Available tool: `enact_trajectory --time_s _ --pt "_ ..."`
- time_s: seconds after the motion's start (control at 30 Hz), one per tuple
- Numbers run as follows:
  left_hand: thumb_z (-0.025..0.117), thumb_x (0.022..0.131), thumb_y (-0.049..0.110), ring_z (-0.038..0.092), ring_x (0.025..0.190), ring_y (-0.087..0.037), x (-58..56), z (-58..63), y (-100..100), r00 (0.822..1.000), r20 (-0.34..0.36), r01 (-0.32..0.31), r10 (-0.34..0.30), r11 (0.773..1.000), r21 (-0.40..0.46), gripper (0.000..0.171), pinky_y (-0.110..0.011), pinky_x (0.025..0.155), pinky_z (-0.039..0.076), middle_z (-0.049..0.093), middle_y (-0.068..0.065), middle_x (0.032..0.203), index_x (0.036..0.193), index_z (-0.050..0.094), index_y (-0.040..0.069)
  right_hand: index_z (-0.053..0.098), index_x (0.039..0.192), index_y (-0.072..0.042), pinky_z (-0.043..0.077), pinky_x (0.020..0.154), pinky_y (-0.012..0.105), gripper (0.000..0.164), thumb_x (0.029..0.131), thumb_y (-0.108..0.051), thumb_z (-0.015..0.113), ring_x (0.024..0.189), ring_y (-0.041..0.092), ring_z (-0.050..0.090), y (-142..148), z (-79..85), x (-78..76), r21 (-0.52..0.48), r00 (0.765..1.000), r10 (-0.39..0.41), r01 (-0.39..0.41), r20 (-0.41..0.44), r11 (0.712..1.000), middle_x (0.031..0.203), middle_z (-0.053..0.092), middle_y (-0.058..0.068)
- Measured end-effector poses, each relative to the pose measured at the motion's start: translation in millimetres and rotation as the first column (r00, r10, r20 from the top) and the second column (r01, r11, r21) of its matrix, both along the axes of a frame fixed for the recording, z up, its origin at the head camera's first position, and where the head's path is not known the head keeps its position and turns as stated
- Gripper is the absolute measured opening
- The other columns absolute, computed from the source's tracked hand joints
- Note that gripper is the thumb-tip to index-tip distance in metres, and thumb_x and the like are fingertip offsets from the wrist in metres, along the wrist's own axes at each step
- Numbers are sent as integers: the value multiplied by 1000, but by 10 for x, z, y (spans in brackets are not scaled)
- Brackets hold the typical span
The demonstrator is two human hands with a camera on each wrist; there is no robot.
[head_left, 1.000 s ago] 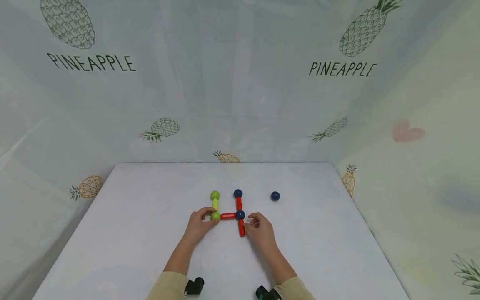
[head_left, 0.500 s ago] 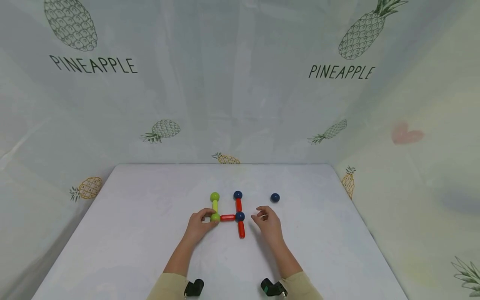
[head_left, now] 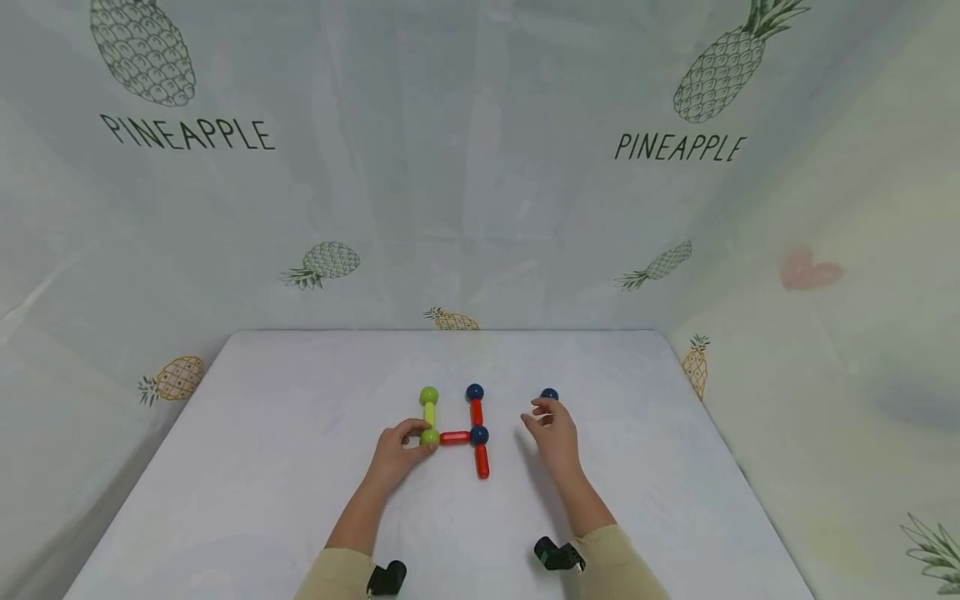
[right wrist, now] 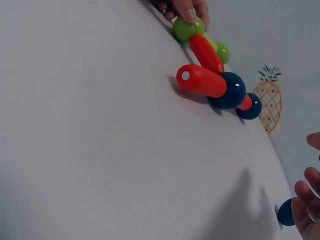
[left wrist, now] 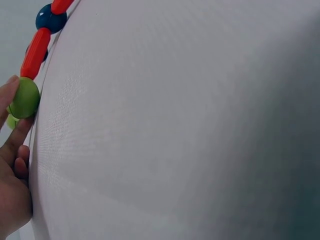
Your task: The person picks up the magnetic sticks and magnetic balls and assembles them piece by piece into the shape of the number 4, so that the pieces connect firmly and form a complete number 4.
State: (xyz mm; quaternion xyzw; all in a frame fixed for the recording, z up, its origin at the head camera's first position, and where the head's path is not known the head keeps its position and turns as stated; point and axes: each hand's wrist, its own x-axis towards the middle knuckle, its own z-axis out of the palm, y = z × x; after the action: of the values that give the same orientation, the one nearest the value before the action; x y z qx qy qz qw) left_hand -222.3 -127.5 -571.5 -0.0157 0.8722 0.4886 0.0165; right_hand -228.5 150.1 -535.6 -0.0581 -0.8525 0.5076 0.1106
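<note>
My left hand [head_left: 396, 452] pinches a green ball [left wrist: 25, 98] between thumb and fingers. That ball belongs to a flat shape of magnetic-looking balls and sticks. From it a yellow-green stick [head_left: 430, 415] runs back to another green ball [head_left: 428, 395], and a red stick [head_left: 454, 437] leads right to a dark blue ball [head_left: 478, 435]. A second red stick [head_left: 476, 412] joins this to a far blue ball [head_left: 475, 392]. The third red stick [right wrist: 202, 81] points toward me, its silvery end bare. My right hand [head_left: 557, 437], fingers loosely bent and holding nothing, is just before a loose blue ball [head_left: 550, 392], partly hidden.
The white table [head_left: 337, 367] has its back edge against a pineapple-printed curtain [head_left: 480, 183]. Black wrist cameras sit at both sleeves, the left camera [head_left: 387, 577] and the right camera [head_left: 558, 553].
My right hand has left the near red stick and moved right and back to the loose blue ball. My left hand keeps its pinch on the green ball.
</note>
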Motion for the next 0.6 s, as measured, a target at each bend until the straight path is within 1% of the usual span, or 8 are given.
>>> enact_trajectory --time_s 0.23,0.4,0.6 --pt "80 81 20 49 100 -21 1 -20 -3 1000 1 3 -3 1000 -3 34 -41 87 41 66 2 106 112 68 17 65 111 1 47 68 29 30 84 -8 75 87 24 56 121 -7 -112 -21 999 -46 46 -20 999 101 62 12" --pt "81 81 21 49 99 -21 3 -22 -5 1000 1 4 -4 1000 -5 34 -40 87 41 66 2 106 112 68 17 64 109 3 45 71 31 30 83 -5 75 88 26 54 177 3 -197 3 998 -61 61 -4 998 101 59 13" --pt "80 81 19 48 100 -21 4 -12 -7 1000 2 1 -1 1000 9 34 -40 87 40 66 2 106 113 68 17 63 112 3 45 77 38 32 84 -7 74 94 28 53 207 15 -292 37 998 -64 63 25 997 105 57 15"
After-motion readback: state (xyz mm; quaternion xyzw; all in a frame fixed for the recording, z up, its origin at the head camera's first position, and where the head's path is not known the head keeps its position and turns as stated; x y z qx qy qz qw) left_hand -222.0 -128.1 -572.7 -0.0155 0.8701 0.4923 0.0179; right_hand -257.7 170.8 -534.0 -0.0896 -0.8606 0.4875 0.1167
